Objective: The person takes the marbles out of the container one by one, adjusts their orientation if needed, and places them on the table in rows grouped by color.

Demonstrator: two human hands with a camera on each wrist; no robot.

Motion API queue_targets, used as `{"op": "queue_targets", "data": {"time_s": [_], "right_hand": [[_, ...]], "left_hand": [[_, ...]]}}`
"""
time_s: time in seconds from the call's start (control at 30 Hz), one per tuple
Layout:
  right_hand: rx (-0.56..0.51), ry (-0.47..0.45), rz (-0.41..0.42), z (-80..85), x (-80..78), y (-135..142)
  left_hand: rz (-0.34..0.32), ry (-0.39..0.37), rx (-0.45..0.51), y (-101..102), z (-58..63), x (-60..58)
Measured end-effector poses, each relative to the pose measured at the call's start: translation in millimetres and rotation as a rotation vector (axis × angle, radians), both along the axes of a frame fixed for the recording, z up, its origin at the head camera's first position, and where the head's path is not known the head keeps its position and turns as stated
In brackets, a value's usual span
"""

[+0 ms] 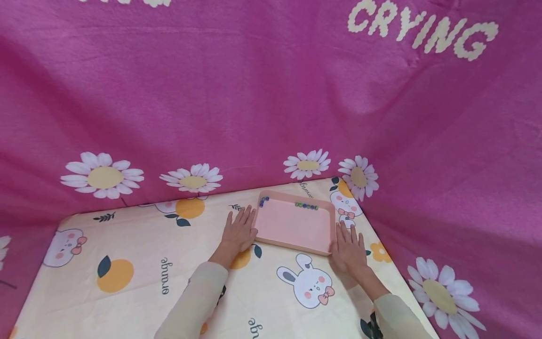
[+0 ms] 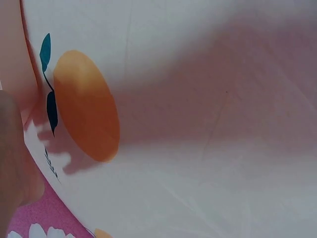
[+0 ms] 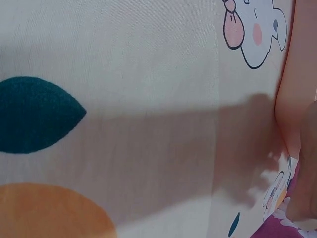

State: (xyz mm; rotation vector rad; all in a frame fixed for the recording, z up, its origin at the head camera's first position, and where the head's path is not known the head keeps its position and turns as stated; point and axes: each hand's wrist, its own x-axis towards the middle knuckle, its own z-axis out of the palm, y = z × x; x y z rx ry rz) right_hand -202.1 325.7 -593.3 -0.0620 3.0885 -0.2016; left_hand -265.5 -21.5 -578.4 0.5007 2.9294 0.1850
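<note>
A shallow pink tray [image 1: 292, 223] lies on the patterned cloth between both hands. Against its far wall sits a short row of small green and blue beads [image 1: 306, 205]. A few dark blue and green beads [image 1: 263, 201] cluster in its far left corner. My left hand [image 1: 238, 231] is at the tray's left side, fingers extended forward and thumb at the wall. On the opposite side, my right hand [image 1: 349, 247] lies along the right wall near the front corner, its fingers extended. Each wrist view catches only part of a hand and the tray's outer wall [image 2: 14, 54] [image 3: 301, 69].
The pale tablecloth [image 1: 139, 235] carries printed oranges, rabbits and the word orange. Magenta fabric [image 1: 254, 94] with daisies and lettering hangs behind the table and along its right side. The tray stands near the table's far right corner.
</note>
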Motion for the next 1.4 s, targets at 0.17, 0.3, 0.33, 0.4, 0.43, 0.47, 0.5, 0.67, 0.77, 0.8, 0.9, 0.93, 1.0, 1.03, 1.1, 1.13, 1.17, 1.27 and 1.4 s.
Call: {"op": "queue_targets", "data": {"time_s": [0.17, 0.3, 0.33, 0.4, 0.43, 0.47, 0.5, 0.67, 0.77, 0.8, 0.9, 0.93, 1.0, 1.03, 1.1, 1.13, 1.17, 1.27, 1.4], "right_hand": [[0.002, 0.014, 0.007, 1.4, -0.3, -1.6], [-0.004, 0.018, 0.015, 3.5, 0.1, -4.1], [-0.004, 0.016, 0.015, 3.8, 0.1, -4.6], [-0.004, 0.014, 0.016, 4.1, -0.1, -5.8], [-0.004, 0.012, 0.017, 4.0, -0.4, -6.3], [-0.005, 0.011, 0.018, 3.9, -0.7, -6.9], [-0.005, 0.009, 0.018, 4.0, -0.8, -7.3], [-0.004, 0.023, 0.029, 4.7, -0.9, -10.4], [0.004, 0.034, 0.035, 5.9, -0.9, -12.6], [0.003, 0.037, 0.036, 6.4, -1.0, -13.4], [0.004, 0.044, 0.043, 7.5, -1.7, -15.6], [-0.001, 0.043, 0.044, 7.7, -1.9, -16.2], [-0.007, 0.047, 0.048, 8.0, -2.0, -17.6], [-0.009, 0.051, 0.051, 7.9, -2.0, -18.2], [-0.016, 0.05, 0.054, 8.1, -1.8, -19.7], [-0.018, 0.051, 0.055, 8.2, -1.7, -20.5], [-0.016, 0.054, 0.056, 8.4, -1.5, -21.3], [-0.013, 0.056, 0.061, 9.6, -0.9, -24.3], [-0.02, 0.052, 0.07, 10.9, 0.5, -28.5]], "left_hand": [[0.002, 0.015, -0.034, -2.9, 1.2, 2.3], [0.01, 0.008, -0.048, -5.8, -0.2, 3.3], [0.011, 0.004, -0.047, -6.6, -0.7, 3.4], [0.013, -0.001, -0.048, -8.4, -1.4, 3.6], [0.013, 0.001, -0.044, -9.4, -1.4, 3.9], [0.015, 0.003, -0.037, -10.4, -1.3, 4.2], [0.017, 0.001, -0.038, -11.3, -1.1, 4.6], [0.032, 0.004, -0.039, -16.2, 2.0, 8.5], [0.039, 0.01, -0.029, -18.8, 3.0, 11.4], [0.041, 0.013, -0.024, -19.5, 3.5, 12.3], [0.046, 0.026, -0.007, -22.1, 5.0, 15.3], [0.048, 0.031, -0.007, -22.8, 5.4, 16.1], [0.05, 0.037, -0.011, -24.5, 6.5, 17.6], [0.051, 0.039, -0.01, -25.3, 6.7, 18.4], [0.053, 0.044, -0.002, -27.1, 6.5, 19.9], [0.056, 0.043, 0.001, -27.8, 6.5, 20.6], [0.058, 0.044, 0.008, -28.4, 6.3, 21.3], [0.07, 0.038, 0.006, -30.9, 6.5, 23.9], [0.088, 0.036, -0.017, -35.4, 8.3, 27.9]]}}
